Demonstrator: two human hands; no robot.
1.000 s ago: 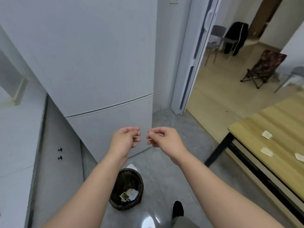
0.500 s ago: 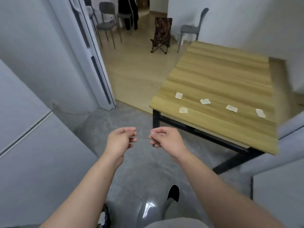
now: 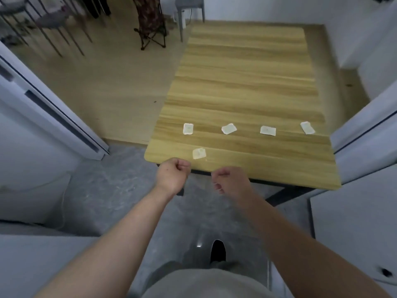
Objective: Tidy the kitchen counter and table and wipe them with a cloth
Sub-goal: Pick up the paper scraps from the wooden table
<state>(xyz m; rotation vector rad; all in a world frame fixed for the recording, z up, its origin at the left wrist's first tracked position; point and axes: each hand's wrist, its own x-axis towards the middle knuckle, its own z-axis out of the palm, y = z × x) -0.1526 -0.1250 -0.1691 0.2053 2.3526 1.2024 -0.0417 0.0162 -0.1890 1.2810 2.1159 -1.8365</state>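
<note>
The left grip (image 3: 173, 176), fingers curled together into a fist with nothing visible inside, hangs at the near edge of the light wooden desk (image 3: 247, 82), close to its near left corner. The right grip (image 3: 231, 181), curled closed the same way and holding nothing that shows, sits just short of that edge. Five small pale paper scraps lie on the desk. The nearest scrap (image 3: 199, 153) is just beyond the left grip, not touching it. Four lie in a row farther in, parallel to the near edge: first scrap (image 3: 188, 129), second scrap (image 3: 229, 128), third scrap (image 3: 267, 130), and fourth scrap (image 3: 307, 127) by the right edge.
</note>
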